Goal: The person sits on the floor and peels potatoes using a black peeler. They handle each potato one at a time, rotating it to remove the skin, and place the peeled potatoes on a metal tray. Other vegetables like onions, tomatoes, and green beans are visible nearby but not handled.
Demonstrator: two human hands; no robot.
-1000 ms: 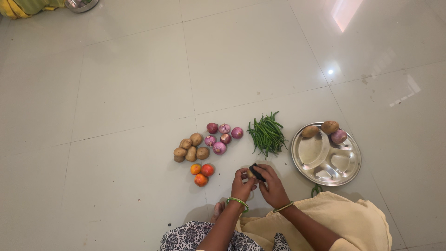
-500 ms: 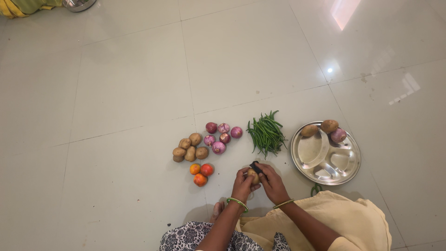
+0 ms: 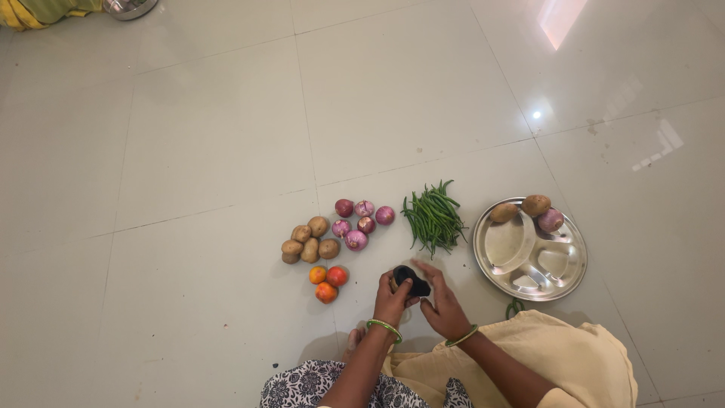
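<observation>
My left hand [image 3: 392,301], with a green bangle on the wrist, is closed around a small potato [image 3: 394,282] that is mostly hidden. A black peeler [image 3: 408,279] lies across the top of that potato. My right hand [image 3: 443,305] holds the peeler's near end, its fingers loosely spread. Both hands hover just above the floor in front of my lap.
On the tiled floor lie a pile of potatoes [image 3: 308,244], several red onions [image 3: 358,221], three tomatoes [image 3: 326,282] and a bunch of green beans [image 3: 433,216]. A steel compartment plate [image 3: 529,261] on the right holds two potatoes and an onion.
The peeler has slid left over the top of the potato, which is now mostly covered. My right hand's fingers have loosened and spread.
</observation>
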